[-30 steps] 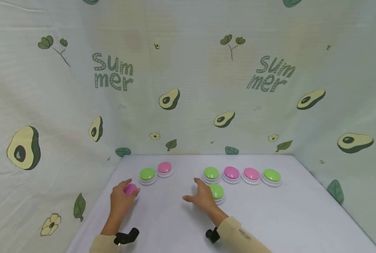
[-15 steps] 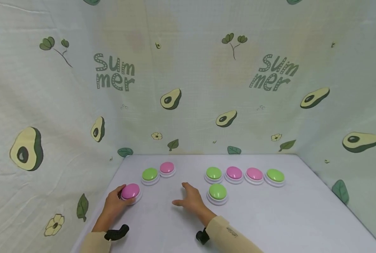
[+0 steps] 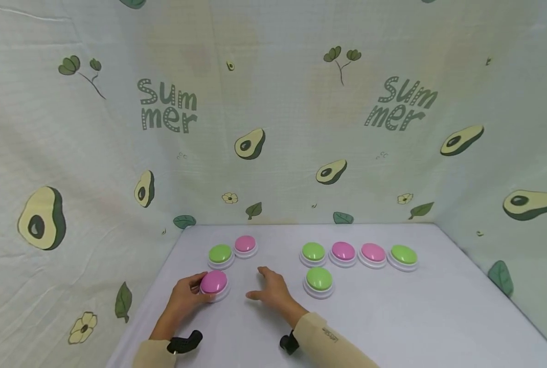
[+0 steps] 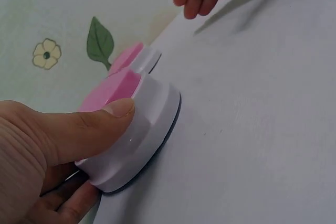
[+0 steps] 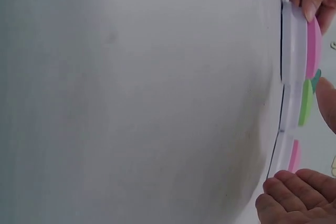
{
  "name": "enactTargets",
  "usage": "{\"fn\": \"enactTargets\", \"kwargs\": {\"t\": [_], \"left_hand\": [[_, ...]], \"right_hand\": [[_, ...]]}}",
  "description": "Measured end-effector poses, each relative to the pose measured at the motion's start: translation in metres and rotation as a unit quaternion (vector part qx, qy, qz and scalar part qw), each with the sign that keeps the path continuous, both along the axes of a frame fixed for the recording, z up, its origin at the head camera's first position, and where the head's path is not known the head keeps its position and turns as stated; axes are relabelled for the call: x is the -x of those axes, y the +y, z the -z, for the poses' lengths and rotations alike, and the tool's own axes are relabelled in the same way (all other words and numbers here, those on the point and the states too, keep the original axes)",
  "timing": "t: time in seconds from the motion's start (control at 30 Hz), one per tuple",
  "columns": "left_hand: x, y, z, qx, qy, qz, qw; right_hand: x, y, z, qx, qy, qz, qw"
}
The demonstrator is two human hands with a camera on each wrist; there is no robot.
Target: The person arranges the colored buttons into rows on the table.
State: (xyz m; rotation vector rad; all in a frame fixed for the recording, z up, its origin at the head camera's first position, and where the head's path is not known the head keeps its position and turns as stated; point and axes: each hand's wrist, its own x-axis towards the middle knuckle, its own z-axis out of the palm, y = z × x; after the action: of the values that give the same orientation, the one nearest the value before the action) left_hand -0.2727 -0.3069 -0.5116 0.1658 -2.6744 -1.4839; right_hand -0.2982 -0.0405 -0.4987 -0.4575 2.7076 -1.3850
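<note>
My left hand grips a pink push button with a white round base, near the table's left side. In the left wrist view, the thumb lies against the base of this pink button and the other fingers are at its far side. Just behind it stand a green button and another pink button. My right hand is held over the middle of the table, thumb and fingers spread, with nothing between them. A separate green button stands to its right.
Along the back right, a row holds a green button, a pink button, another pink button and a green button. The white table meets a printed cloth at its back and sides.
My left hand has moved right with the pink button, closer to the green one behind. My right hand has shifted left, away from the near green button it partly covered.
</note>
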Motion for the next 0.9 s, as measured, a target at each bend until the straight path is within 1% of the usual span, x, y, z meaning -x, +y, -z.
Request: {"fn": "enactTargets", "kwargs": {"t": [0.3,0.4,0.53,0.6,0.73,0.9], "left_hand": [[0.004,0.034,0.001,-0.018,0.001,0.041,0.999],[0.005,0.042,0.001,-0.034,0.019,0.065,0.9971],[0.005,0.05,0.001,-0.054,0.04,0.101,0.9926],[0.005,0.052,0.002,-0.061,0.042,0.11,0.9911],[0.006,0.056,0.004,-0.064,0.049,0.11,0.9906],[0.009,0.062,0.009,-0.086,0.055,0.086,0.9911]], "right_hand": [[-0.001,-0.001,0.002,-0.008,0.014,-0.014,0.9998],[-0.001,0.001,0.003,-0.005,0.02,-0.017,0.9996],[-0.001,0.003,0.005,0.004,0.024,-0.018,0.9995],[-0.001,0.004,0.006,0.007,0.027,-0.02,0.9994],[0.001,0.005,0.008,0.012,0.036,-0.021,0.999],[0.004,0.007,0.011,0.033,0.037,-0.016,0.9986]]}}
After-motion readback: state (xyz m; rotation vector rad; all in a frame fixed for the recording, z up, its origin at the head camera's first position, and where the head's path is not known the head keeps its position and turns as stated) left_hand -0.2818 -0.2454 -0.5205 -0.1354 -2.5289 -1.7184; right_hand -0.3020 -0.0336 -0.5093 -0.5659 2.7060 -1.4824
